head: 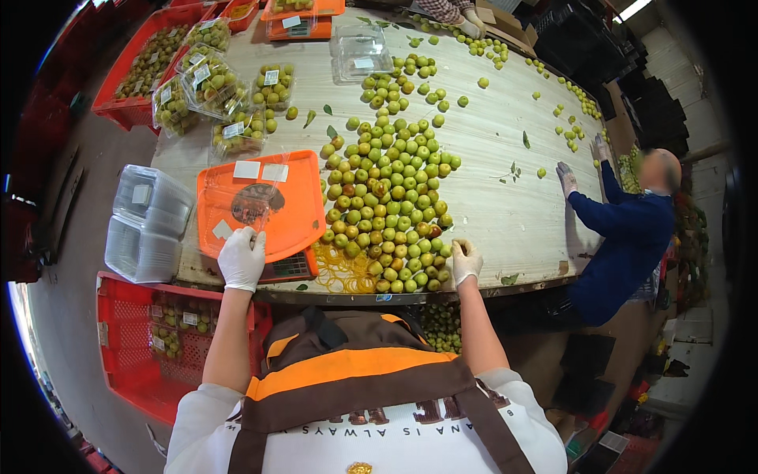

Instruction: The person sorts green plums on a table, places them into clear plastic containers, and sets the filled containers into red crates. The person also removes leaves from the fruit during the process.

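Observation:
My left hand [241,258], in a white glove, pinches the near edge of a clear plastic container [237,204], hard to make out, over the orange tray of a weighing scale [302,207]. At the right edge of a heap of green jujube-like fruits [402,207] is my right hand [466,259], also gloved; its fingers are bunched, and whether they hold anything is unclear. Yellow rubber bands [346,272] lie between the scale and the heap's near end. Stacked clear containers [145,222] stand left of the scale.
Filled clear packs [216,89] are piled at the back left, beside a red crate [112,98]. Another red crate [136,385] sits below the table's near edge. A co-worker in blue [622,219] reaches over the table at right; another person's gloved hands [474,25] are at the far side.

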Demonstrator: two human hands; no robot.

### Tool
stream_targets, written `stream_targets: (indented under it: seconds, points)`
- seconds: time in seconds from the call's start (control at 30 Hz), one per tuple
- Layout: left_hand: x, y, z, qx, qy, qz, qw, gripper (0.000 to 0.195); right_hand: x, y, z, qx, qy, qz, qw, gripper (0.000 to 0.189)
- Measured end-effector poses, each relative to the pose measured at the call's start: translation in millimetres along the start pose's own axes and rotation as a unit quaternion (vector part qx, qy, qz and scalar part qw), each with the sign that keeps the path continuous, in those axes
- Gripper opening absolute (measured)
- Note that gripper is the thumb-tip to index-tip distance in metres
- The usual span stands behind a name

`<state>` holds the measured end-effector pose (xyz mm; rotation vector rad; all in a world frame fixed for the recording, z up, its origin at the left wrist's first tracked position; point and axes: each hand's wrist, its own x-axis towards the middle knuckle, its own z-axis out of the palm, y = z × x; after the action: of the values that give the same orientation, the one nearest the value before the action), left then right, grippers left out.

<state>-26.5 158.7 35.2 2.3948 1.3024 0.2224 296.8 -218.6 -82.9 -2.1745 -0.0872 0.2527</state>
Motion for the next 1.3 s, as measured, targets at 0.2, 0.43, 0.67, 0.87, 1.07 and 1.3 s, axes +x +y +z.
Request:
stream_targets:
  seconds: [0.2, 0.43, 0.67, 0.87, 1.07, 1.3]
  points:
    - [-16.1, 112.7, 7.9, -0.028, 0.094, 0.207, 0.973, 0.020, 72.0, -36.4, 13.4, -0.251, -0.095, -0.025, 0.963, 0.027]
    - [3.7, 263.8, 182.7, 0.096, -0.134, 0.449, 0.878, 0.014, 100.2, 0.8, 18.1, -0.134, -0.274, 0.002, 0.953, 0.028]
    - [-1.5, 275.5, 259.0, 0.123, -0.250, 0.409, 0.869, 0.019, 101.6, 27.1, -4.2, 0.233, -0.338, 0.158, 0.898, 0.012]
    - [9.7, 237.0, 236.2, -0.287, -0.270, 0.057, 0.917, 0.027, 80.8, -37.4, 10.5, -0.359, -0.373, -0.158, 0.841, 0.039]
    - [60.1, 263.7, 215.9, -0.372, -0.362, -0.111, 0.848, 0.028, 96.4, -13.4, -6.1, 0.296, -0.422, 0.186, 0.836, 0.035]
    - [73.5, 301.5, 265.9, 0.200, -0.274, 0.325, 0.883, 0.024, 144.2, -51.6, 9.6, -0.187, -0.300, -0.027, 0.935, 0.045]
